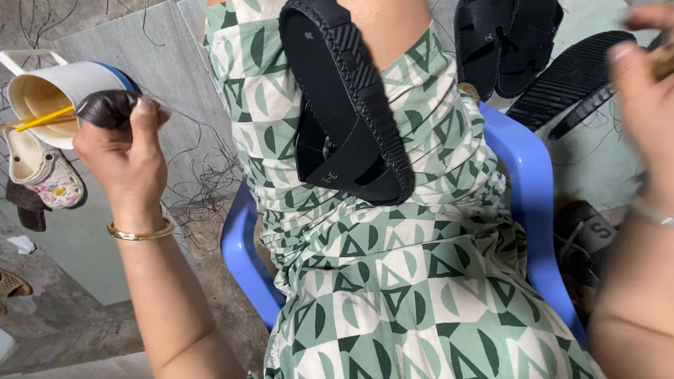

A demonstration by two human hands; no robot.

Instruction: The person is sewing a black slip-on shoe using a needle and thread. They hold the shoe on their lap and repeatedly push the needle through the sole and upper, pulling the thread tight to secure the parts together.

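Below, grey concrete floor (91, 260), dusty.

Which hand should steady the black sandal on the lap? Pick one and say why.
Probably the right hand: it pinches only a slim, blurred brownish thing. The left hand is wrapped around the white container with the yellow stick, held out over the floor.

Your single head-worn camera looks steeply down, close over your lap (393, 281) and the blue chair (523, 189); both forearms enter from the lower corners. No second view overlaps it.
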